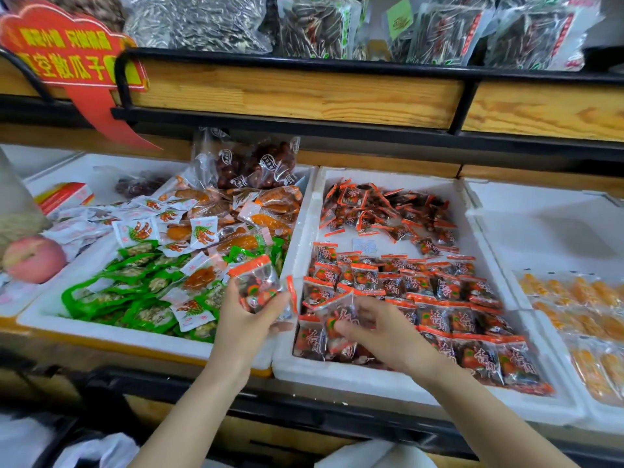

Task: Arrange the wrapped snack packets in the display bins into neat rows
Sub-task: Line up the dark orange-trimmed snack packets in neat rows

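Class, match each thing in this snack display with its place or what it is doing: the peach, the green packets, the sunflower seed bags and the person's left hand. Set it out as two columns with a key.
Column 1
1. peach
2. green packets
3. sunflower seed bags
4. left hand

Column 2
A. on the top shelf
B. grips a stack of orange-edged packets
C. at the front of the left white bin
D. at the picture's far left edge

Pairs: 1-D, 2-C, 3-A, 4-B
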`<move>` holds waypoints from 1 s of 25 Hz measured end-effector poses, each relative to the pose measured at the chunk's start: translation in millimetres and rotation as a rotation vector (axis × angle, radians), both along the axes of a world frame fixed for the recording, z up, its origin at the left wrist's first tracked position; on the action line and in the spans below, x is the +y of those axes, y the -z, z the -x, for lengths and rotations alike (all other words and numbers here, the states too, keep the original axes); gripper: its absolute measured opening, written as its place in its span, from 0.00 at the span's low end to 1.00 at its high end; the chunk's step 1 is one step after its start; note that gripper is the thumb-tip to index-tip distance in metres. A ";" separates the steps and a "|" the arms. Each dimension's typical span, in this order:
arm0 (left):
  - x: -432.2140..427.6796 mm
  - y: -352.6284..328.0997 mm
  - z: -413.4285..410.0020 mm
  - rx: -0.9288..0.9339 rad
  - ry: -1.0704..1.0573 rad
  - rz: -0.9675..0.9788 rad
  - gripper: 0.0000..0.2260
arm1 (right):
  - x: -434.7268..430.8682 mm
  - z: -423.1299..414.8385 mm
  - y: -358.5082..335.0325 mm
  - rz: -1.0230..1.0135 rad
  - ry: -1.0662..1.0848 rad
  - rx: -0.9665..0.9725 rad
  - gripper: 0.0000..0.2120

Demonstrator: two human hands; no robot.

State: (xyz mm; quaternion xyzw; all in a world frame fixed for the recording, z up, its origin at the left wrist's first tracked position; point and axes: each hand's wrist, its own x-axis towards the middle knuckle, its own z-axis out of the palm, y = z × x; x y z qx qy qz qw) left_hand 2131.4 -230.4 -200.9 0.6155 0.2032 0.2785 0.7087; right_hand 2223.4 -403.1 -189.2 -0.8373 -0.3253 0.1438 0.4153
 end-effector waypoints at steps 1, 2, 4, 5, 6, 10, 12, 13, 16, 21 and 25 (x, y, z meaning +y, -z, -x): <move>4.0 0.3 5.1 -0.023 -0.030 0.011 0.16 | 4.4 -2.2 3.8 -0.012 0.081 -0.011 0.13; 6.9 1.7 9.8 -0.038 -0.053 0.016 0.17 | 9.5 -4.2 10.2 -0.011 0.157 -0.024 0.18; 9.0 5.4 19.8 -0.053 -0.071 0.025 0.19 | 24.0 -3.3 25.3 -0.008 0.268 -0.030 0.20; 9.1 7.1 24.1 -0.058 -0.067 0.028 0.20 | 31.1 -0.8 32.9 -0.022 0.292 -0.002 0.16; 9.4 8.7 27.6 -0.061 -0.060 0.027 0.20 | 38.2 2.2 40.3 -0.030 0.298 0.035 0.11; 11.6 8.4 38.2 -0.061 -0.053 0.024 0.19 | 54.5 4.0 59.1 0.066 0.268 0.008 0.09; 11.1 7.4 40.7 -0.061 -0.046 0.016 0.21 | 57.2 1.6 58.9 0.133 0.293 -0.011 0.11; 9.7 6.6 41.5 -0.060 -0.043 0.011 0.21 | 57.7 1.5 57.7 0.181 0.307 -0.028 0.14; 3.9 7.0 42.1 -0.052 -0.032 0.005 0.21 | 59.5 1.3 53.8 0.306 0.331 -0.065 0.17; -7.0 5.6 42.9 -0.046 0.004 0.015 0.21 | 55.0 3.1 39.9 0.534 0.324 -0.257 0.19; -12.4 4.3 41.4 -0.055 0.011 0.053 0.20 | 49.5 7.6 34.6 0.593 0.264 -0.416 0.20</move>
